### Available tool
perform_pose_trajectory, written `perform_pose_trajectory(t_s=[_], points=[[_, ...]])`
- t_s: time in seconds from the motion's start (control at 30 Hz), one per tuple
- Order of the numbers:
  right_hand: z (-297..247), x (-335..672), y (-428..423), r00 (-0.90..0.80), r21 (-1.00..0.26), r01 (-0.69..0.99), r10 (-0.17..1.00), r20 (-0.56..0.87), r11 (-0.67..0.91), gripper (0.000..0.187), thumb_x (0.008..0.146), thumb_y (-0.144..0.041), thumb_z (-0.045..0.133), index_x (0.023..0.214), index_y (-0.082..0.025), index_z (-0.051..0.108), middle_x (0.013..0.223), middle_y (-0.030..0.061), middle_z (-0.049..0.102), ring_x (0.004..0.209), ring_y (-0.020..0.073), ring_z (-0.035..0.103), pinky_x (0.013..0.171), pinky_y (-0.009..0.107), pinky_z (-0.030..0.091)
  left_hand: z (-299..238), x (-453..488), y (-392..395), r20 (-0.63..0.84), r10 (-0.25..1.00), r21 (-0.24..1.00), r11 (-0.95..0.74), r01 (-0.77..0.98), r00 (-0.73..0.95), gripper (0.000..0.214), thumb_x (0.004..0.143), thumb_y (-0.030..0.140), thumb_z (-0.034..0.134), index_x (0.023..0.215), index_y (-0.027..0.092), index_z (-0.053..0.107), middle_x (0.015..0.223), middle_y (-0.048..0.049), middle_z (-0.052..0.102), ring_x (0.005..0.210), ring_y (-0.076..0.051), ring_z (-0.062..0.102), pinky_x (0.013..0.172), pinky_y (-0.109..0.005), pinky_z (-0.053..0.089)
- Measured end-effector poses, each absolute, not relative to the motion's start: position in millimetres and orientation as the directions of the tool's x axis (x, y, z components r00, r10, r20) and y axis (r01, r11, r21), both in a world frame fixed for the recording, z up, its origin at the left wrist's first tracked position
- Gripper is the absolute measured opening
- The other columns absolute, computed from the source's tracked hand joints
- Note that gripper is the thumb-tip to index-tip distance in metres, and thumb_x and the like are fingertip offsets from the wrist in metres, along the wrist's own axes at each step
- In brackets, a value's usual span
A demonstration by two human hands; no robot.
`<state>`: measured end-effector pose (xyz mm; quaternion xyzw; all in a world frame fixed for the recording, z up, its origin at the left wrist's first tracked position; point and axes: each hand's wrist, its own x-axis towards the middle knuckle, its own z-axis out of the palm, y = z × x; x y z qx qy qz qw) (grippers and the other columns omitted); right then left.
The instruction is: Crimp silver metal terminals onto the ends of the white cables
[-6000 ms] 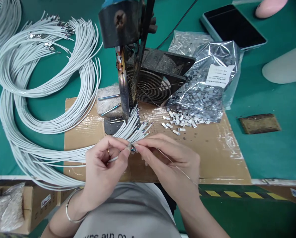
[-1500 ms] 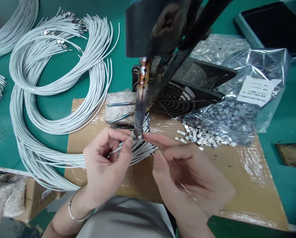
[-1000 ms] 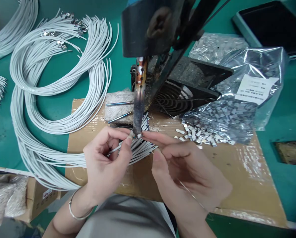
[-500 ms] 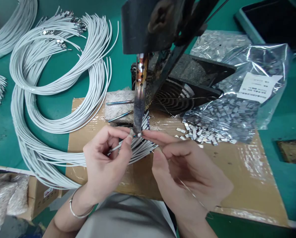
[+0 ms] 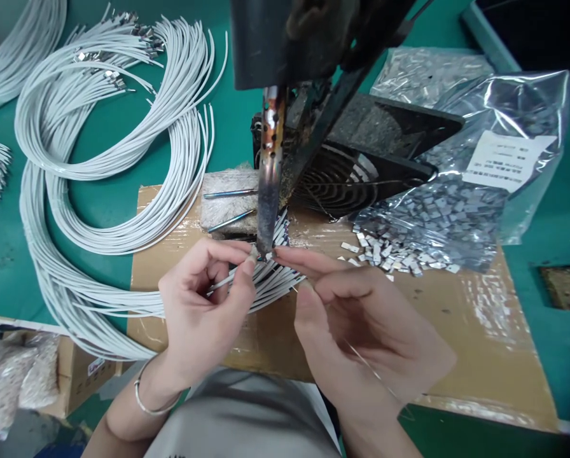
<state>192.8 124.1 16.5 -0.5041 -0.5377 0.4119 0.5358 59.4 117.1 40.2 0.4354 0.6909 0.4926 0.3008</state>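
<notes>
The left hand [image 5: 208, 318], left of centre in the frame, has its thumb and forefinger pressed together on a white wire [image 5: 222, 282]; the wire's end is covered by the fingertips. Just beyond them, at the centre, the dark iron [image 5: 269, 172] comes down to a small metal piece [image 5: 269, 256], too small to make out well; whether iron and piece touch is unclear. The right hand [image 5: 371, 318], right of centre, stretches its forefinger to that piece, and I cannot tell whether it presses or holds it. Its thumb meets another finger about a thin strand [image 5: 377, 376], which crosses the palm and fades from sight by the wrist. The iron's holder [image 5: 285, 44] is blurred and cut by the top edge, and its arm hides part of the fan [image 5: 337, 181]. Loose wires [image 5: 280, 289] lie behind the fingers on cardboard [image 5: 432, 343], their ends partly covered by the iron. At upper right, a clear bag [image 5: 437, 216] bears a label [image 5: 507, 160] too blurred to read, and a dark-faced device [image 5: 542, 38] runs out of the frame. The right edge also cuts off a brown block [image 5: 566, 286].
</notes>
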Motion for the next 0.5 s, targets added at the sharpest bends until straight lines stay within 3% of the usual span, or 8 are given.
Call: perform_pose_trajectory(t_s=[0.5], points=[[12.7,197.4,125.7,0.015,-0.967,0.164,0.98,0.2,0.195,0.026,0.086,-0.004,0.07,0.081,-0.027,0.06,0.108,0.0043,0.087,0.099,0.0277,0.086,0.066,0.033,0.064,38.8,57.7,116.4,0.006,0.901,0.939,0.144,0.314,-0.433,0.015,0.085,0.007,0.078,0.077,0.02,0.073,0.088,0.0,0.082,0.048,-0.004,0.041,0.044,-0.019,0.036]])
